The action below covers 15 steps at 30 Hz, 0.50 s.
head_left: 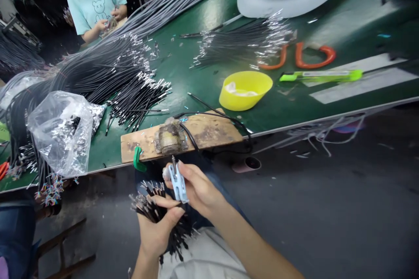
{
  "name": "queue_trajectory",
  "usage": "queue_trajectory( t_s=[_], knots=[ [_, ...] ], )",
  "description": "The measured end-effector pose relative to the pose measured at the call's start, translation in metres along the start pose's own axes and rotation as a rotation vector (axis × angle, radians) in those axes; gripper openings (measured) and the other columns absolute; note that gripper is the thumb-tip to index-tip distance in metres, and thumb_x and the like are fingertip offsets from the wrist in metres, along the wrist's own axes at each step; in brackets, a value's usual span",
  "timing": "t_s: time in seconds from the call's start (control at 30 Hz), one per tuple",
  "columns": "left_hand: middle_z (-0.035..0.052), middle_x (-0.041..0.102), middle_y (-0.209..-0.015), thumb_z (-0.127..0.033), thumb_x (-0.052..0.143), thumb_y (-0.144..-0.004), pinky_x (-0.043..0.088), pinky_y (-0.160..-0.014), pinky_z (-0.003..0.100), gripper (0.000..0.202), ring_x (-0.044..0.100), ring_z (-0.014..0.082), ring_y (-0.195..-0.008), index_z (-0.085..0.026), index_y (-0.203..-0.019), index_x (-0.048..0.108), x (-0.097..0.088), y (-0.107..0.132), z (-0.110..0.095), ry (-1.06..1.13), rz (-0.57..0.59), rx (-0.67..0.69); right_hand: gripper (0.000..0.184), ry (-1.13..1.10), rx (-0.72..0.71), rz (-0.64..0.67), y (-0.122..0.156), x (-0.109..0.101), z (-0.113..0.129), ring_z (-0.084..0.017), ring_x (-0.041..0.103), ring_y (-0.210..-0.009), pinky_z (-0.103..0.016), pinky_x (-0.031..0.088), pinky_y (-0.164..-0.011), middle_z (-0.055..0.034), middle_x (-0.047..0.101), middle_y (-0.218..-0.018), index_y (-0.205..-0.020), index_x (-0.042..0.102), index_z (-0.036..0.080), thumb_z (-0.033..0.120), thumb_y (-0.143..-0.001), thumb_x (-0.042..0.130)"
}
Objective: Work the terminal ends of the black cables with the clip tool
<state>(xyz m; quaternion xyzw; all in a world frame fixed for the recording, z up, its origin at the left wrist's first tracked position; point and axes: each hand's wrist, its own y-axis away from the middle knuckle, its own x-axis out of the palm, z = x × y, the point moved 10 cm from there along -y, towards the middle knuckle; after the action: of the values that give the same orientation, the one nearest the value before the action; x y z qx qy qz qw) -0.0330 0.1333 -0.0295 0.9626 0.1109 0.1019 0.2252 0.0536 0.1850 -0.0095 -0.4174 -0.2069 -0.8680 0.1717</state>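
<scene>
My left hand is wrapped round a bundle of short black cables with bare metal ends, held over my lap. Just above it, my right hand pinches a light blue clothespin. A dark metal tip stands up beyond the clothespin toward the bench edge; whether the peg's jaws grip it I cannot tell. Right behind that tip, a wooden board lies along the bench edge and carries a stained, lumpy metal block with a black cord.
On the green bench lie long black cables, a clear plastic bag, a yellow cup, a green cutter knife and orange-handled tool. A fan stands behind. Across the bench sits another person.
</scene>
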Motion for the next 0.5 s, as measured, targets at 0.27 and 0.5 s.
queue_trajectory(
  t_s=[0.27,0.5],
  knots=[
    [0.0022,0.064,-0.059,-0.035,0.081,-0.051,0.047,-0.054,0.027,0.019,0.056,0.0152,-0.055,-0.022,-0.056,0.070,0.001,0.029,-0.015,-0.051,-0.141,0.256,0.046,-0.083,0.090,-0.056,0.001,-0.031,-0.024,-0.017,0.061,-0.060,-0.027,0.047,-0.058,-0.0047,0.067,-0.060,-0.064,0.069,0.017,0.062,-0.065,0.063],
    [0.0025,0.065,-0.062,-0.031,0.080,-0.054,0.047,-0.056,0.028,0.015,0.055,0.0151,-0.056,-0.021,-0.064,0.072,-0.008,0.037,-0.003,-0.085,-0.208,0.246,0.046,0.317,-0.044,0.080,0.033,-0.038,-0.034,-0.021,0.063,-0.077,-0.033,0.048,-0.077,-0.0080,0.069,-0.083,-0.093,0.069,0.017,0.057,-0.071,0.061]
  ],
)
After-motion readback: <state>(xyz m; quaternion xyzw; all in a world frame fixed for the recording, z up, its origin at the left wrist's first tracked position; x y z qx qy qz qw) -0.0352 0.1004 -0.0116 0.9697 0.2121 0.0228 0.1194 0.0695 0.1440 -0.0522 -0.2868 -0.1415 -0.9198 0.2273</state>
